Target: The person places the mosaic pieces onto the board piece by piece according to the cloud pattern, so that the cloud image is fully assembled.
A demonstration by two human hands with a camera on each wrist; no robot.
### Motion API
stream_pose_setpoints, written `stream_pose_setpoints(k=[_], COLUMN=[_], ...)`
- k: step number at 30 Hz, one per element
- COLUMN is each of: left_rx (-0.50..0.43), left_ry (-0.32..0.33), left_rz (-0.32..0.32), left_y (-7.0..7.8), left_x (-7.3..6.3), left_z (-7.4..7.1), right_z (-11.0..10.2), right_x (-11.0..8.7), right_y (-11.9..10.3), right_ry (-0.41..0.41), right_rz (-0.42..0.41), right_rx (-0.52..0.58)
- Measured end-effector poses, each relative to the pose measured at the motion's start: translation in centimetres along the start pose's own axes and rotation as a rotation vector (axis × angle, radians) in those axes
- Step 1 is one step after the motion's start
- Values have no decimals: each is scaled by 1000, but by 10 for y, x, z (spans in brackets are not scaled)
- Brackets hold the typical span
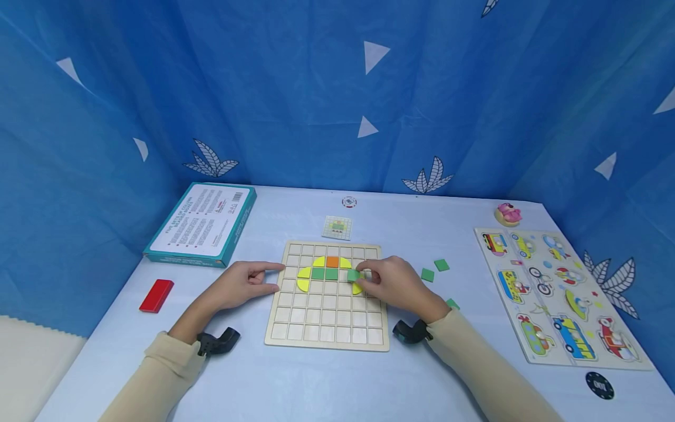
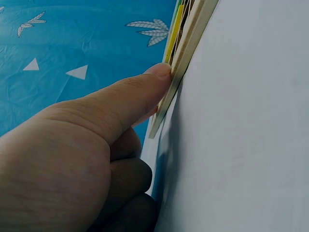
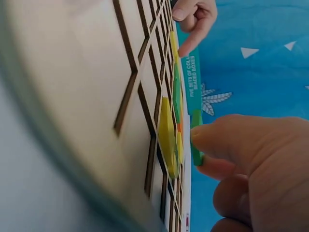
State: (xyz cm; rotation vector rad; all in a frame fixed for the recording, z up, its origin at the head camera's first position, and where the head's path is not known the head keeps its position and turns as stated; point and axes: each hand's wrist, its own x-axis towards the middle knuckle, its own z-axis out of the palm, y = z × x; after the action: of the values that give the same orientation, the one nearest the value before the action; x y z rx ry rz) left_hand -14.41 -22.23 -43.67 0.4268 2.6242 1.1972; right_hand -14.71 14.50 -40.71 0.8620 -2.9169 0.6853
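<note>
A wooden grid board [image 1: 327, 334] lies flat, bearing yellow rounded tiles [image 1: 303, 285], an orange square tile [image 1: 332, 262] and two green square tiles [image 1: 318, 273]. Between thumb and index finger, my right hand [image 1: 392, 282] pinches another green square tile [image 3: 197, 137], tilted just above the board's right half. Part of a yellow tile [image 1: 357, 289] shows below it. At the board's left edge, my left hand [image 1: 234, 284] touches the rim with thumb and index finger extended and apart; its other fingers are curled. In the left wrist view the thumb [image 2: 140, 92] rests against that edge.
Loose green tiles [image 1: 428, 275] lie right of the board. A small pattern card [image 1: 337, 227] and a white chip [image 1: 349, 202] sit behind it. Left are a flat teal box [image 1: 200, 223] and a red block [image 1: 156, 296]; right, a picture puzzle [image 1: 554, 293], pink figurine [image 1: 508, 214] and black chip [image 1: 600, 385].
</note>
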Motion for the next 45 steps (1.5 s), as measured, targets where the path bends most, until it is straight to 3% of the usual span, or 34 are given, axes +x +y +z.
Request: stream_pose_setpoints(k=[10, 21, 26, 34, 40, 45], left_rx=[6, 6, 9, 13, 23, 23], left_ry=[-2, 0, -1, -8, 1, -5], left_rz=[1, 4, -12, -7, -1, -7], left_y=[1, -2, -2, 0, 1, 0], left_x=[0, -2, 0, 2, 2, 2], left_z=[-1, -1, 0, -1, -3, -2], right_z=[14, 5, -13, -41, -60, -62], right_x=[18, 10, -17, -87, -130, -142], right_y=[-4, -7, 3, 44, 70, 81], right_ry=[-38, -25, 42, 111, 69, 13], right_rz=[-25, 15, 97, 199, 295, 324], right_rx=[-50, -43, -49, 1, 36, 61])
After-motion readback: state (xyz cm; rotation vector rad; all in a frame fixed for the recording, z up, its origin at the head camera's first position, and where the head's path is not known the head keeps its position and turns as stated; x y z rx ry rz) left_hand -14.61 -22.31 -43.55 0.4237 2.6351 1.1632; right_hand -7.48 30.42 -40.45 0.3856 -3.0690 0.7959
